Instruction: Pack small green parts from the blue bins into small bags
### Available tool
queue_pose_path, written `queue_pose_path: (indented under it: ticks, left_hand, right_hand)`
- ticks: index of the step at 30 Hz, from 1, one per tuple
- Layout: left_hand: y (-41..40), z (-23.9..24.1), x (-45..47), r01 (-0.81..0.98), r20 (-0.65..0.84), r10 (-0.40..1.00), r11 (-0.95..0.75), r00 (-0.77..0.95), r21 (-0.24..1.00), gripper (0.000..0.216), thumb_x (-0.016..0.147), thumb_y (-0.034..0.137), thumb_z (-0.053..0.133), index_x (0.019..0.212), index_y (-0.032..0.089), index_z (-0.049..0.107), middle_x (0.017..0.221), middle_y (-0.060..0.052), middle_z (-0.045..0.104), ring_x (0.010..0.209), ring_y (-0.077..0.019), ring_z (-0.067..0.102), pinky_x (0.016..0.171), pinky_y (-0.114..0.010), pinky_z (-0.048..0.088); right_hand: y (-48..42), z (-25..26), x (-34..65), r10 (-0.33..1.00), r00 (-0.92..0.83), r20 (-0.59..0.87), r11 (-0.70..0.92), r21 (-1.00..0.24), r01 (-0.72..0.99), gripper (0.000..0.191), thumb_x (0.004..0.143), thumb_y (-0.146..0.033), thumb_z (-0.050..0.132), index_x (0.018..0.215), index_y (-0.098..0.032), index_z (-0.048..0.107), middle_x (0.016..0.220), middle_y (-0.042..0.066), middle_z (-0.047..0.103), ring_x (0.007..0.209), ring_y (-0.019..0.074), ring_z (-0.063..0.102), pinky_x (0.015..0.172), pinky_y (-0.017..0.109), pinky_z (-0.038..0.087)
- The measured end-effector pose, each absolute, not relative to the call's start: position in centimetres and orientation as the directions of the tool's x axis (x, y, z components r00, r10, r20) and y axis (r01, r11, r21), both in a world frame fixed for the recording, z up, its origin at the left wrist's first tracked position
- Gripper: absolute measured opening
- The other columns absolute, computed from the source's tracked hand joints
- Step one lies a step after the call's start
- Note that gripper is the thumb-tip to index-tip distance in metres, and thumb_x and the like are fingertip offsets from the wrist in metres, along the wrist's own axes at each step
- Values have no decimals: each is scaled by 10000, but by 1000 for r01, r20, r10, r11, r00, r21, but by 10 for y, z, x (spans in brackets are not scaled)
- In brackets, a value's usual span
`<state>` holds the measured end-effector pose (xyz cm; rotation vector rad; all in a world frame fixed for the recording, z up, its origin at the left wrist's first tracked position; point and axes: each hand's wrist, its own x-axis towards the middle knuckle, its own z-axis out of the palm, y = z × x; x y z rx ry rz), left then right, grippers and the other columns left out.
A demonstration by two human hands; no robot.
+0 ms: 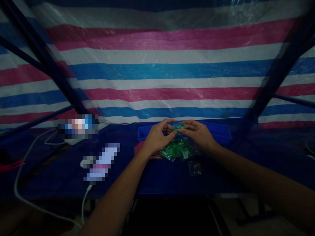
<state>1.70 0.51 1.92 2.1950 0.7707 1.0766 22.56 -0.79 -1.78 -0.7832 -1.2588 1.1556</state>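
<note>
Both of my hands meet above the table, in front of a blue tray. Between their fingertips is a small green packet, partly covered by the fingers. My left hand pinches its left side, thumb toward me. My right hand grips its right side between thumb and fingers. Below them lies a loose pile of shiny green packets. Red material, perhaps more packets, sits partly hidden behind my left wrist. A small clear packet lies alone nearer to me; its content is too dark to make out.
On the blue table, a blurred-out phone with a white cable lies left, beside a pale round object. A second blurred device stands farther back. Dark blue metal bars and a striped sheet enclose the space.
</note>
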Motion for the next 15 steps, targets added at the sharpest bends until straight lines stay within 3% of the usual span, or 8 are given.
queue_pose_path:
  ticks: [5, 11, 15]
  left_hand:
    - [5, 20, 18, 253, 516, 708, -676, 482, 692, 441, 930, 221, 665, 1364, 248, 589, 1003, -48, 709, 899, -174, 688, 872, -357, 572]
    - [7, 18, 18, 244, 518, 707, -676, 481, 695, 469, 907, 251, 709, 1360, 239, 587, 1005, -61, 718, 885, -188, 687, 867, -383, 577]
    - [7, 20, 18, 203, 508, 706, -661, 492, 722, 460, 909, 259, 711, 1353, 240, 592, 989, -57, 712, 874, -181, 688, 861, -373, 578]
  right_hand:
    - [-4, -22, 225, 940, -60, 336, 318, -926, -204, 446, 704, -339, 909, 1084, -230, 702, 1019, 38, 767, 957, 196, 719, 913, 356, 558]
    - [-5, -19, 223, 917, -70, 392, 373, -907, -196, 492, 734, -302, 895, 1167, -254, 667, 830, -35, 632, 802, 138, 645, 784, 292, 536]
    - [-10, -16, 223, 906, -97, 413, 388, -899, -206, 488, 757, -287, 877, 1192, -255, 658, 815, -48, 596, 773, 120, 617, 744, 265, 515]
